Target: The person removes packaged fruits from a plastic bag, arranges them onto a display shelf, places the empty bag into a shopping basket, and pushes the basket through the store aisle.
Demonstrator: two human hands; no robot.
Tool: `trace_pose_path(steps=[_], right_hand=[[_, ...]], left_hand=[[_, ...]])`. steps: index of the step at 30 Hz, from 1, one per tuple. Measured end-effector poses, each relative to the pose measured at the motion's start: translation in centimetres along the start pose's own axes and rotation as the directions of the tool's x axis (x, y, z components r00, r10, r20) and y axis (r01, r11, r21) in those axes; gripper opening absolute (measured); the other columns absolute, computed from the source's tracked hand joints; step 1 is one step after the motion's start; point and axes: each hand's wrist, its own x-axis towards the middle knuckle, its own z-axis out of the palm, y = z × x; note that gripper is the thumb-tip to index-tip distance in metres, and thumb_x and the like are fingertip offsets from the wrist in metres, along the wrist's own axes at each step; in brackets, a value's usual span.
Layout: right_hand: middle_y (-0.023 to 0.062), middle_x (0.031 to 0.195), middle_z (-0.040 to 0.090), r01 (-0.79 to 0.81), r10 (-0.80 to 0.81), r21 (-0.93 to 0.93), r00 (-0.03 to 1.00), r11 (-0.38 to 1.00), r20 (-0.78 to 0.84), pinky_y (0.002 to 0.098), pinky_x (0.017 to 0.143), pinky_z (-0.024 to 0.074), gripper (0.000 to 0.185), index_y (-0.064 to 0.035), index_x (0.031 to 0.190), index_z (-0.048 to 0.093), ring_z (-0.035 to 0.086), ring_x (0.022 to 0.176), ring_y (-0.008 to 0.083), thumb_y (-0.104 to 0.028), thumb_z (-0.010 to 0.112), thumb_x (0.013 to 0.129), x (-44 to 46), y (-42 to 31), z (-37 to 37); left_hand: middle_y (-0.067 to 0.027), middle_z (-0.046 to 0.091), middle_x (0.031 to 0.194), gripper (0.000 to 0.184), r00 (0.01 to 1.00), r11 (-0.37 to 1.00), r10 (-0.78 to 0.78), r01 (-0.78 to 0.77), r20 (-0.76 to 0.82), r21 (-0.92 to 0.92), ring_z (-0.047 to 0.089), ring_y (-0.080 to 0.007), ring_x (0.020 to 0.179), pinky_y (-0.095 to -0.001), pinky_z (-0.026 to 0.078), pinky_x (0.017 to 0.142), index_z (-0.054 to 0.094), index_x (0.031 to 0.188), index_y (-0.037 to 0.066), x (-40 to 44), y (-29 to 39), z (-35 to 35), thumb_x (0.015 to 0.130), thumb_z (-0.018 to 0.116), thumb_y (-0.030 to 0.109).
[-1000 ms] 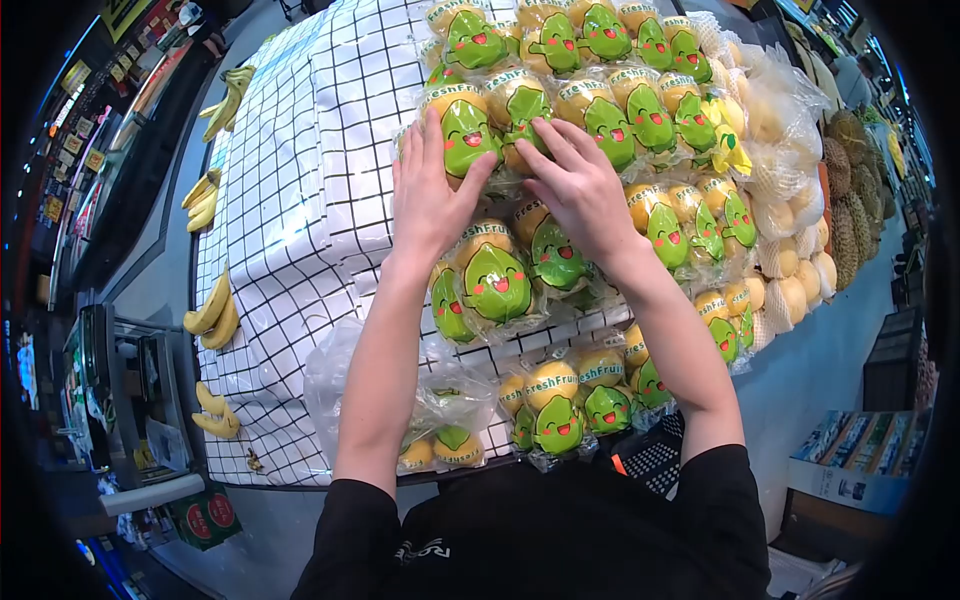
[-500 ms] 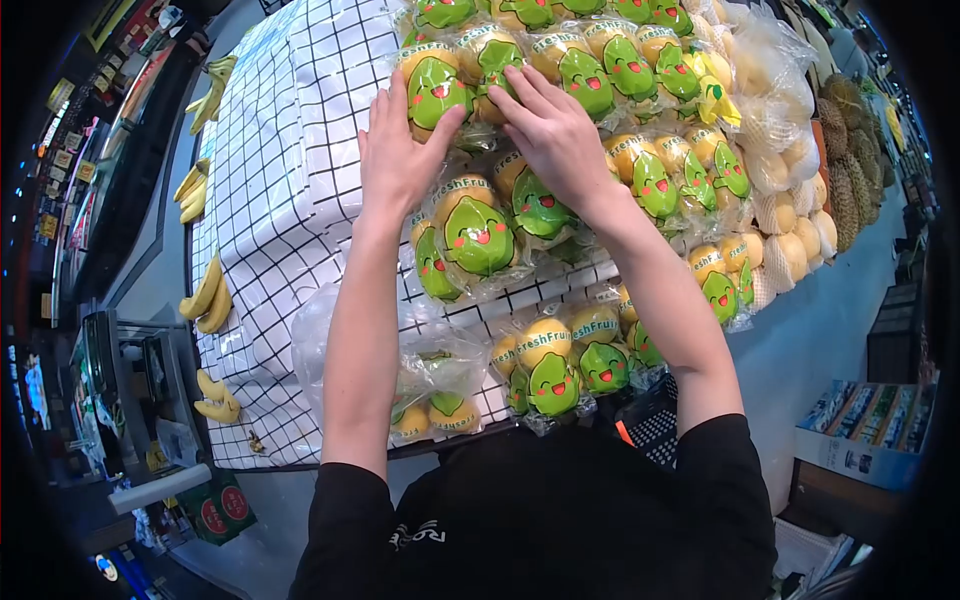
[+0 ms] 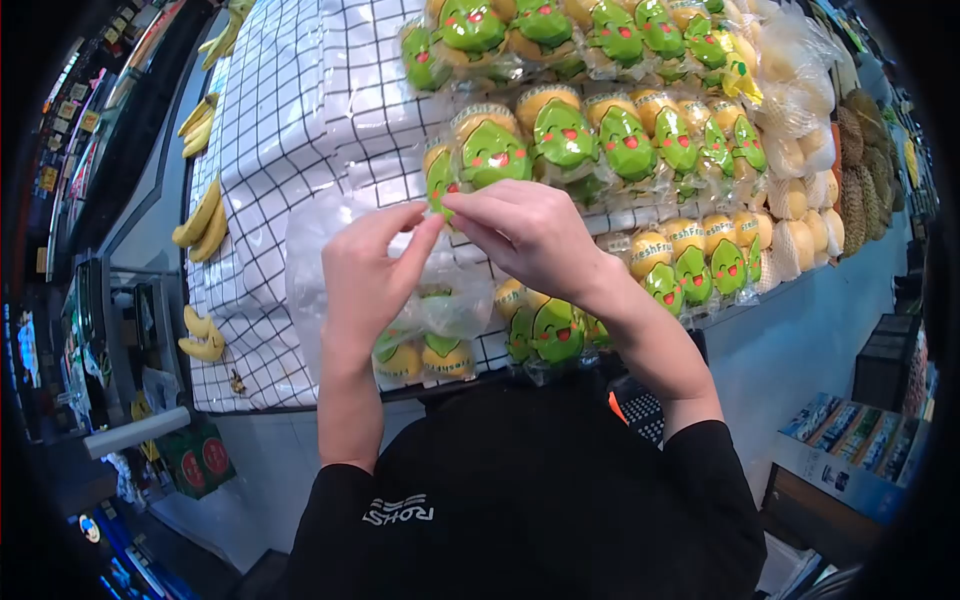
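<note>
My left hand (image 3: 372,268) is raised above the front left of the fruit display, thumb and fingertips brought together in a pinch. Right beside it, my right hand (image 3: 530,235) has its thumb and fingers pressed together, the fingertips almost meeting the left ones. What lies between the fingertips, if anything, is too small to make out. Just behind them is a clear bag of yellow fruit (image 3: 492,145) printed with a green smiling character and "FreshFruit". Below the hands lies a loose clear plastic bag (image 3: 305,265), near packaged fruit (image 3: 445,358) at the front edge.
Rows of similar fruit packs (image 3: 620,35) extend to the back and right on a checkered cloth (image 3: 270,130). Net-wrapped pale fruit (image 3: 790,240) and brown spiky fruit (image 3: 865,170) are farther right. Bananas (image 3: 205,225) line the left edge.
Both hands have drawn back from a pack in the back row toward me, and their spread fingers have closed into pinches close together. The view has shifted slightly.
</note>
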Motion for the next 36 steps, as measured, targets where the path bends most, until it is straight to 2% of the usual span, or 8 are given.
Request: trace_pose_path(steps=[8,13,15,21,24,29,32,36], right_hand=[[0.0190,0.093,0.069,-0.225,0.135,0.325,0.952,0.919,0.276,0.0393,0.072,0.0534,0.017,-0.0009,0.104,0.068,0.067,0.085,0.0362,-0.008,0.063,0.089,-3.5,-3.9,6.6],[0.0210,0.087,0.067,-0.299,0.160,0.357,0.915,0.885,0.369,0.0418,0.070,0.0522,0.014,0.0013,0.099,0.066,0.065,0.083,0.0390,-0.007,0.059,0.090,-4.3,-4.7,9.9],[0.0203,0.079,0.065,-0.289,0.163,0.187,0.853,0.939,0.496,0.0434,0.068,0.0514,0.011,0.0001,0.090,0.064,0.063,0.078,0.0396,-0.010,0.060,0.088,-4.3,-4.8,10.9],[0.0191,0.079,0.065,-0.216,0.323,-0.257,0.791,0.942,0.520,0.0436,0.069,0.0524,0.024,-0.0021,0.089,0.064,0.065,0.079,0.0355,-0.024,0.069,0.080,-4.3,-5.9,14.2],[0.0208,0.090,0.066,-0.116,0.255,-0.310,0.852,0.944,0.458,0.0447,0.075,0.0522,0.041,0.0002,0.102,0.063,0.066,0.089,0.0346,-0.031,0.072,0.076,-4.6,-6.0,15.6],[0.0233,0.098,0.066,-0.187,0.306,-0.271,0.799,0.944,0.517,0.0468,0.085,0.0496,0.062,0.0021,0.118,0.056,0.063,0.098,0.0383,-0.037,0.075,0.074,-4.6,-6.0,16.5],[0.0249,0.100,0.066,-0.251,0.327,-0.211,0.774,0.945,0.542,0.0475,0.088,0.0484,0.069,0.0025,0.122,0.053,0.062,0.099,0.0405,-0.039,0.077,0.072,-5.3,-5.5,17.3],[0.0281,0.105,0.064,-0.291,0.307,-0.126,0.740,0.948,0.598,0.0477,0.090,0.0478,0.075,0.0008,0.126,0.052,0.061,0.102,0.0418,-0.041,0.079,0.070,-4.5,-6.1,16.4]], left_hand=[[-0.0144,0.068,0.077,0.014,0.975,0.963,-0.188,0.159,0.120,0.216,0.065,-0.0345,0.068,-0.0408,0.048,0.057,0.070,0.096,0.006,-8.5,-0.5,-2.9,0.091,0.063,0.017],[-0.0162,0.067,0.077,0.016,0.926,0.927,-0.334,0.287,0.179,0.243,0.064,-0.0364,0.067,-0.0443,0.047,0.057,0.070,0.100,0.005,-12.7,-1.2,-4.1,0.092,0.060,0.017],[-0.0167,0.066,0.074,0.017,0.911,0.919,-0.373,0.338,0.173,0.205,0.064,-0.0372,0.066,-0.0455,0.047,0.057,0.069,0.101,0.005,-14.2,-1.4,-4.7,0.093,0.060,0.017],[-0.0166,0.061,0.060,0.028,0.731,0.766,-0.643,0.618,0.230,0.178,0.063,-0.0390,0.061,-0.0481,0.045,0.055,0.064,0.113,0.003,-16.9,-2.6,-5.3,0.094,0.060,0.023],[-0.0177,0.063,0.061,0.036,0.709,0.753,-0.658,0.609,0.253,0.251,0.064,-0.0386,0.063,-0.0486,0.046,0.056,0.062,0.113,0.001,-18.2,-4.5,-4.1,0.092,0.063,0.030],[-0.0211,0.066,0.068,0.062,0.667,0.718,-0.695,0.620,0.269,0.315,0.067,-0.0415,0.070,-0.0499,0.051,0.062,0.062,0.109,-0.001,-18.5,-6.4,-2.7,0.078,0.072,0.052],[-0.0215,0.067,0.070,0.067,0.596,0.683,-0.730,0.650,0.334,0.333,0.067,-0.0428,0.073,-0.0506,0.052,0.065,0.062,0.110,0.000,-18.8,-6.3,-2.8,0.073,0.074,0.055],[-0.0207,0.067,0.069,0.071,0.638,0.712,-0.701,0.639,0.319,0.291,0.067,-0.0425,0.072,-0.0506,0.052,0.065,0.061,0.115,0.001,-20.0,-6.5,-2.3,0.072,0.075,0.055]])
